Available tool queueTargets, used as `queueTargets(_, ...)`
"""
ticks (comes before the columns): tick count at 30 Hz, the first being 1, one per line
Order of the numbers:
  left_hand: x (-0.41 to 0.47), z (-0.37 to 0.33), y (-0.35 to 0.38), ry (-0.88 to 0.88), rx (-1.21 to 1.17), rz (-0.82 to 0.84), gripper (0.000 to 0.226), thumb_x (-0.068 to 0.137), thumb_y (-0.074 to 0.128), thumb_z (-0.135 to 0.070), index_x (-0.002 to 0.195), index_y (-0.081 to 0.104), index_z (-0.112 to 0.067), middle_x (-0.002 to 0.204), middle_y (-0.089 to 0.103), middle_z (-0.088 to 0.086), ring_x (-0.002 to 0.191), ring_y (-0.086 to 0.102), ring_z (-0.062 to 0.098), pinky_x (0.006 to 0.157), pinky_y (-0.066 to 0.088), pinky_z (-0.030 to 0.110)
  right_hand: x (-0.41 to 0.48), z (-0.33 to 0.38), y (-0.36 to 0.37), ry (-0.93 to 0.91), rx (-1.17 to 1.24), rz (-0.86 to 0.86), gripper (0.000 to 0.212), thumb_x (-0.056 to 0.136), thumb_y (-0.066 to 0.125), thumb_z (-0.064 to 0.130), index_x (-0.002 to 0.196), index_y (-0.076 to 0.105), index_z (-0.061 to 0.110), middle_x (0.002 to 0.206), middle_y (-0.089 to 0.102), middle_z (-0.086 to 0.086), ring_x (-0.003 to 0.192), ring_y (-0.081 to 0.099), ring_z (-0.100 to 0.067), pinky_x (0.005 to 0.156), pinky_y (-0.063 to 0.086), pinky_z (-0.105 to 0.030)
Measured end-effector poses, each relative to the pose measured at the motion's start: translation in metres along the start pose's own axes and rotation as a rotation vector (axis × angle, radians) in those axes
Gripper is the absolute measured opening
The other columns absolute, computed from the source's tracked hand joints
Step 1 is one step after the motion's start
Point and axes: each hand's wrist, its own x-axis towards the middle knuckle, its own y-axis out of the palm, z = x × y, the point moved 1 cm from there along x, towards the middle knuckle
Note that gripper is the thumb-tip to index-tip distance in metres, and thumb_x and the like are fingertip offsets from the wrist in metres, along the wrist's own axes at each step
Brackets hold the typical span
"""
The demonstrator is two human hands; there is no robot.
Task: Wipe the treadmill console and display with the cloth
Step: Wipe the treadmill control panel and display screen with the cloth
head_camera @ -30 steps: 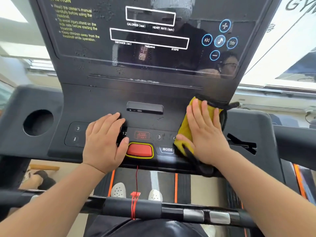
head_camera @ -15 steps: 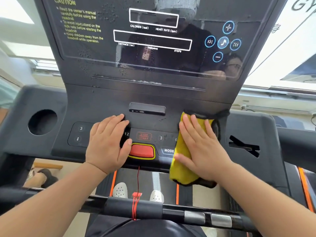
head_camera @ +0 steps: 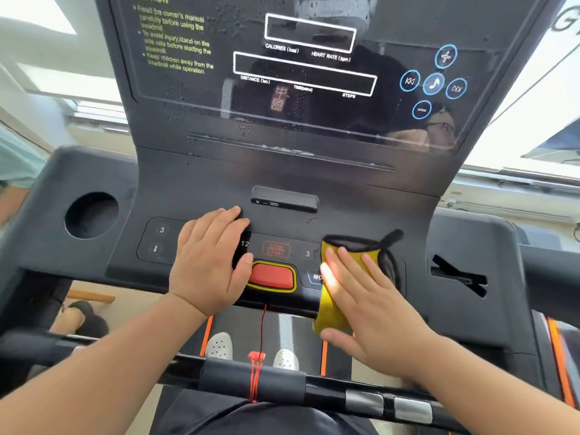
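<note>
The black treadmill console (head_camera: 194, 183) fills the view, with its glossy display (head_camera: 314, 76) above, speckled with droplets. A yellow cloth with black trim (head_camera: 332, 312) lies on the lower right button panel and hangs over the console's front edge. My right hand (head_camera: 367, 306) presses flat on the cloth, fingers spread and pointing up-left. My left hand (head_camera: 210, 262) rests flat on the left button panel beside the red stop button (head_camera: 271, 276), fingers together, holding nothing.
A round cup holder (head_camera: 91, 215) sits at the console's left, a slotted holder (head_camera: 458, 277) at its right. A small port bar (head_camera: 284, 199) is above the buttons. A red safety cord (head_camera: 259, 350) hangs to the front handlebar (head_camera: 282, 384). Another person's feet show at lower left.
My right hand has slid the cloth down the right button panel toward the console's front edge, so the cloth now hangs over it. My left hand has stayed in place.
</note>
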Motion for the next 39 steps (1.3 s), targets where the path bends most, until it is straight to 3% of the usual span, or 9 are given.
queueTargets(6,-0.002,0.0,-0.001,-0.013,-0.006,0.005,0.056,0.09,0.038,-0.041,0.126,0.064,-0.007,0.139,0.06,0.013,0.129,0.053,0.036,0.106,0.036,0.051,0.057,-0.016,-0.013,0.089,0.029,0.031,0.098,0.096,0.014,0.081,0.164,-0.001,0.012,0.172,-0.012,-0.006,0.157,-0.019,-0.022,0.126,-0.011,-0.046)
queueTargets(9,-0.001,-0.001,-0.002,-0.011,-0.011,0.001,0.056,0.089,0.039,-0.04,0.125,0.064,-0.006,0.139,0.06,0.013,0.129,0.053,0.036,0.107,0.035,0.051,0.042,-0.006,-0.009,0.088,0.049,0.039,0.098,0.097,0.02,0.079,0.164,0.007,0.01,0.172,-0.005,-0.01,0.159,-0.012,-0.026,0.127,-0.003,-0.049)
queueTargets(12,-0.001,-0.001,-0.001,-0.001,-0.012,-0.007,0.056,0.089,0.039,-0.04,0.125,0.065,-0.006,0.139,0.06,0.013,0.128,0.054,0.036,0.106,0.035,0.05,0.009,0.013,-0.004,-0.028,0.045,0.029,0.096,0.097,0.031,0.078,0.161,0.026,0.007,0.171,0.016,-0.014,0.159,0.007,-0.033,0.124,0.01,-0.054)
queueTargets(14,-0.001,0.0,-0.001,0.005,-0.017,-0.016,0.055,0.089,0.039,-0.039,0.125,0.065,-0.005,0.138,0.06,0.014,0.127,0.055,0.037,0.105,0.036,0.051,-0.005,0.018,-0.002,-0.087,0.045,0.024,0.094,0.098,0.033,0.077,0.16,0.028,0.007,0.169,0.022,-0.013,0.159,0.012,-0.033,0.123,0.015,-0.054)
queueTargets(19,-0.002,-0.001,-0.002,0.017,-0.039,-0.055,0.056,0.09,0.038,-0.038,0.125,0.065,-0.004,0.138,0.06,0.015,0.126,0.055,0.038,0.103,0.038,0.052,0.032,0.006,-0.012,-0.1,0.107,0.04,0.096,0.097,0.025,0.079,0.163,0.019,0.01,0.172,0.011,-0.01,0.16,0.002,-0.026,0.129,0.005,-0.048)
queueTargets(24,-0.004,-0.002,-0.004,0.021,-0.054,-0.102,0.059,0.089,0.038,-0.037,0.131,0.06,-0.002,0.141,0.059,0.016,0.128,0.052,0.036,0.104,0.034,0.048,0.079,0.006,-0.016,-0.118,0.111,-0.034,0.095,0.098,0.026,0.075,0.162,0.023,0.005,0.172,0.012,-0.012,0.16,0.006,-0.027,0.129,0.006,-0.048)
queueTargets(33,-0.005,0.001,-0.003,0.034,-0.054,-0.095,0.059,0.089,0.039,-0.037,0.129,0.062,-0.002,0.141,0.059,0.015,0.128,0.054,0.038,0.104,0.035,0.049,-0.003,0.002,-0.005,-0.066,0.099,0.061,0.089,0.1,0.03,0.075,0.164,0.02,0.014,0.173,0.008,-0.005,0.16,-0.002,-0.024,0.126,0.007,-0.048)
queueTargets(39,-0.005,0.001,-0.002,0.039,-0.053,-0.097,0.058,0.09,0.037,-0.038,0.129,0.062,-0.003,0.14,0.06,0.015,0.128,0.054,0.037,0.105,0.035,0.049,0.051,0.017,-0.017,0.0,0.178,0.025,0.103,0.093,0.015,0.085,0.164,0.018,0.01,0.173,0.004,-0.007,0.16,-0.002,-0.024,0.129,0.003,-0.048)
